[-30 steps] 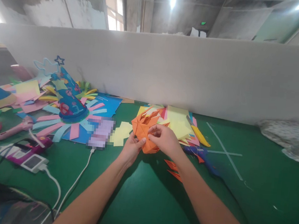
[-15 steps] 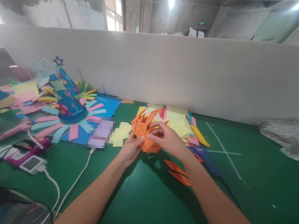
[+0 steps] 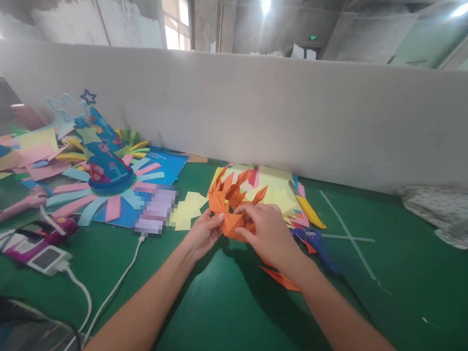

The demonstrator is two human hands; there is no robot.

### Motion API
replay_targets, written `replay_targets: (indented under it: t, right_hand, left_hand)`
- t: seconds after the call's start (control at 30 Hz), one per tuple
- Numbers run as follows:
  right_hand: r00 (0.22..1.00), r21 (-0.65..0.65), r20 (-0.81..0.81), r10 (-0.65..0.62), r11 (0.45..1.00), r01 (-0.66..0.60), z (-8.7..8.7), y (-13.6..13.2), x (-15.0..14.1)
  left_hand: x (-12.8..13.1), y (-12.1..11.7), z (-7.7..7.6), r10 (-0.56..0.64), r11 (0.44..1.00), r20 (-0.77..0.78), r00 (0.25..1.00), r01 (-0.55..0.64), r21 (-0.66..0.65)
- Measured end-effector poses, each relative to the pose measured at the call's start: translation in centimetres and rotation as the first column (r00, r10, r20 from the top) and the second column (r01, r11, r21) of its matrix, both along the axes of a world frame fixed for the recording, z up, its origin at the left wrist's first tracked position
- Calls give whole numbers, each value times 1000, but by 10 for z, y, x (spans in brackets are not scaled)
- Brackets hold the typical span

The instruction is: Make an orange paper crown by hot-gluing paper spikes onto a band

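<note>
An orange folded-paper piece [image 3: 229, 199] with several pointed flaps sticking up is held just above the green table [image 3: 229, 313], in the middle of the view. My left hand [image 3: 200, 235] pinches its lower left edge. My right hand [image 3: 266, 233] grips its lower right side, fingers curled round the paper. Behind it lies a stack of yellow and pink paper sheets [image 3: 278, 193]. Orange paper offcuts [image 3: 283, 279] lie on the table under my right forearm.
A blue paper cone hat [image 3: 104, 155] stands on coloured paper strips at the left. A pink tool [image 3: 16, 207], a power strip [image 3: 40, 253] and a white cable [image 3: 118, 286] sit at front left. A blue glue gun [image 3: 318, 247] and yellow knife [image 3: 311, 211] lie to the right. White partition wall [image 3: 306, 116] behind.
Both hands have turned the orange piece so its pointed flaps stand up more. My right hand has slid lower on its right side. More of the offcuts showed, then my arm covered some.
</note>
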State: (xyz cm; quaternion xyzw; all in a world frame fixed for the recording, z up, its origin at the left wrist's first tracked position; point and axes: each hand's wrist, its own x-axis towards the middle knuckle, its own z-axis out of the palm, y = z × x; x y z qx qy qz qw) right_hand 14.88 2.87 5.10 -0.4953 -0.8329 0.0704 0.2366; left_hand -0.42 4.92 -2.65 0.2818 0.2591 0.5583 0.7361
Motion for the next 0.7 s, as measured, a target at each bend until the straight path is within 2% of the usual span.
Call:
replay_targets:
  t: [0.17,0.37,0.57,0.7]
  right_hand:
    - [998,43,57,-31,999,28,-5,4,0]
    - [995,76,86,-44,996,38,-11,6,-1]
    - [994,65,106,-40,997,33,-9,3,-4]
    - [992,106,117,-37,994,24,-8,1,-6]
  left_hand:
    - [-1,3,0,21,997,18,1000,-20,-69]
    - [-2,5,-3,25,996,2,1000,-25,-84]
    - [-3,4,-1,5,992,-17,1000,-7,-127]
    - [-4,3,3,60,992,-32,998,-63,-108]
